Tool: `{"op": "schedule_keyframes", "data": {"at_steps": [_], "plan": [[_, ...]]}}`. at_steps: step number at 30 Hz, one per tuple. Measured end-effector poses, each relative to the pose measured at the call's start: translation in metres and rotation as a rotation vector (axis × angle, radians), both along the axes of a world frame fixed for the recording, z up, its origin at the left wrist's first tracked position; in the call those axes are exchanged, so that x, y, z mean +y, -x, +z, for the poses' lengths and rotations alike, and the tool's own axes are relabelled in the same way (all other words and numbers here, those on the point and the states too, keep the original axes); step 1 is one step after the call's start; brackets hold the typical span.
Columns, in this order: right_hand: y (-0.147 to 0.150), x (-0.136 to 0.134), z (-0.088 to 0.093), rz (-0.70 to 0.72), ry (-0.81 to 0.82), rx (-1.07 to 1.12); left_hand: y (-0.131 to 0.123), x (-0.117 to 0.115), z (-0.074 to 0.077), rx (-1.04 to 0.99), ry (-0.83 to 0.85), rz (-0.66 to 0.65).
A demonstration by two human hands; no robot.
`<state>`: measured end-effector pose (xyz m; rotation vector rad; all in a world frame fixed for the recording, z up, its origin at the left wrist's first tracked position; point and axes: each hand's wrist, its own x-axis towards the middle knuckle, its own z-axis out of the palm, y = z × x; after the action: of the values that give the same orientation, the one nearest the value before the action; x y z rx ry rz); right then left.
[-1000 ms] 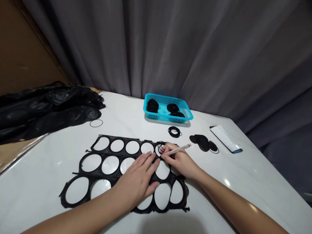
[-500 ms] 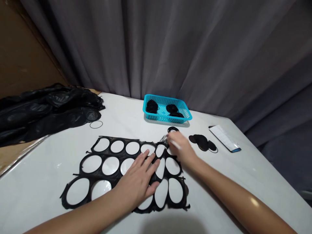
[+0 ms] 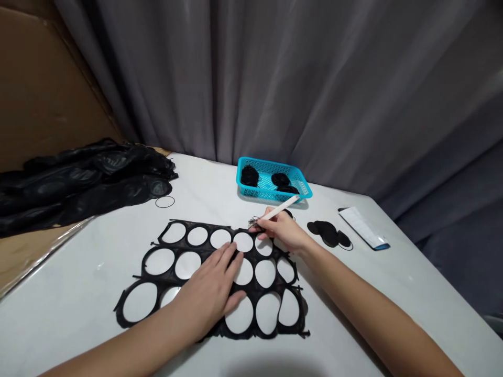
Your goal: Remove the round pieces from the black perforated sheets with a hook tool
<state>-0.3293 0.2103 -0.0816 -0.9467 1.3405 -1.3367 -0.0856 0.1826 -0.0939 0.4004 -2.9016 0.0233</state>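
- Our left hand (image 3: 210, 285) lies on a black sheet (image 3: 253, 291), fingers outstretched.
- Our right hand (image 3: 282, 229) grips a white stick (image 3: 282, 207).
- On the far side sits a blue basket (image 3: 265, 183).

one left hand (image 3: 208, 288), one right hand (image 3: 285, 230), one white stick (image 3: 280, 207), one black holed sheet (image 3: 254, 286), three rows of holes (image 3: 265, 273), one blue basket (image 3: 251, 192), three black bundles (image 3: 249, 176), one black heap (image 3: 78, 180), one packet (image 3: 363, 228), one table (image 3: 408, 283), black discs (image 3: 328, 233) overlapping, at least three, exact count unclear
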Motion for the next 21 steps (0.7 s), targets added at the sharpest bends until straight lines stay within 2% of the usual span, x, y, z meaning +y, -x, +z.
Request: {"op": "schedule_keyframes", "data": {"at_steps": [2,4,11,21], "plan": [[-0.013,0.001,-0.002,0.053,-0.022,-0.140,-0.008,-0.003,-0.003,0.009,0.024,0.000],[-0.022,0.004,-0.006,0.100,-0.030,-0.146,-0.012,-0.005,-0.005,0.011,0.026,-0.004],[-0.032,0.019,-0.021,0.170,0.073,0.294,-0.010,-0.003,-0.011,0.028,0.045,0.010],[-0.037,0.021,-0.014,0.152,0.124,0.501,-0.011,-0.002,-0.010,0.010,0.053,0.009]]}}
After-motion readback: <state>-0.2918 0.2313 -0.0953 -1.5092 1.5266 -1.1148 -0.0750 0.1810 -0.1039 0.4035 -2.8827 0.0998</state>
